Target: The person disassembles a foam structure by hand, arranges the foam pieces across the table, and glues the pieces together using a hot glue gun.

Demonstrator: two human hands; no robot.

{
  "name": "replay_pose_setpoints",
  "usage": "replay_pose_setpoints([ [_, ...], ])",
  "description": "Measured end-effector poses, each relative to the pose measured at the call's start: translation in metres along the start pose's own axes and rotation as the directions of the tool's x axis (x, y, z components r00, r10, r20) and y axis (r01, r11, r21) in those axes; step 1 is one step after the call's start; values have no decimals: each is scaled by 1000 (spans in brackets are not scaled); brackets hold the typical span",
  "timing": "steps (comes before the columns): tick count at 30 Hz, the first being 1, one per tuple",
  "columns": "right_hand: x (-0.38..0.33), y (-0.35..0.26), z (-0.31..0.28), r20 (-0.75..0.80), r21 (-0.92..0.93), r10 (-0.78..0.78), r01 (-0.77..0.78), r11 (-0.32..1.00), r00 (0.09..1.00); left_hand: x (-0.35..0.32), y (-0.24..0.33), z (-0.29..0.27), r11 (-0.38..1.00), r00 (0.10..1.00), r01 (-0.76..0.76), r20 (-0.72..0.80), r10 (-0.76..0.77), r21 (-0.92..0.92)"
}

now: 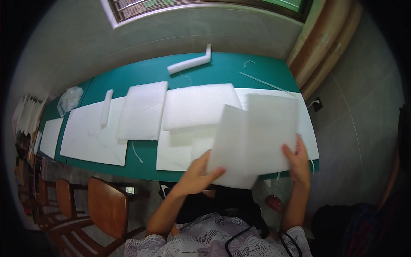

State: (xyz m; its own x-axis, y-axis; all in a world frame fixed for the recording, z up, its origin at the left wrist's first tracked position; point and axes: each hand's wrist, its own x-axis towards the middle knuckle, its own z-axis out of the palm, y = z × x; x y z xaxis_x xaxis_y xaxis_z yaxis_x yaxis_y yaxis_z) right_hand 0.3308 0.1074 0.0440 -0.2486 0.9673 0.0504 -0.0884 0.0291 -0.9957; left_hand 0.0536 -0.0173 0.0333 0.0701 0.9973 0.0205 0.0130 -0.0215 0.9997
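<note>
Two white foam sheets are raised over the near right of the table, overlapping at their inner edges. My left hand (199, 173) grips the left foam sheet (229, 147) by its lower left edge, thumb on the near face. On the other side, my right hand (298, 160) pinches the right foam sheet (272, 128) at its right edge. Both sheets look slightly blurred. Behind them a thick white foam slab (199, 105) lies on a white marble-patterned board (175, 160), partly hidden by the sheets. Another foam slab (144, 111) lies just left of it.
The green table (128, 70) also bears an angled foam piece (188, 65), a narrow foam strip (106, 108), a second marble-patterned board (92, 135) and a clear plastic bag (69, 100). Wooden chairs (107, 205) stand at the near left. A wall socket (317, 104) is at right.
</note>
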Motion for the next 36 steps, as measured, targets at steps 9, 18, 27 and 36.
replay_pose_setpoints([
  [9, 73, -25, 58, -324, -275, -336, 252, 928, 884, 11, -6, -107, 877, 350, -168, -805, 480, 450],
  [18, 118, 25, 109, -112, -432, -154, 92, 897, 982, 58, -34, -115, 967, 699, -76, -678, 227, 245],
  [27, 130, 29, 104, 35, -504, -84, 90, 859, 996, 73, -41, -134, 970, 684, -109, -692, 232, 217],
  [36, 127, -24, 77, -6, -653, -356, 266, 709, 935, 37, 34, -149, 933, 523, -31, -789, 321, 359],
])
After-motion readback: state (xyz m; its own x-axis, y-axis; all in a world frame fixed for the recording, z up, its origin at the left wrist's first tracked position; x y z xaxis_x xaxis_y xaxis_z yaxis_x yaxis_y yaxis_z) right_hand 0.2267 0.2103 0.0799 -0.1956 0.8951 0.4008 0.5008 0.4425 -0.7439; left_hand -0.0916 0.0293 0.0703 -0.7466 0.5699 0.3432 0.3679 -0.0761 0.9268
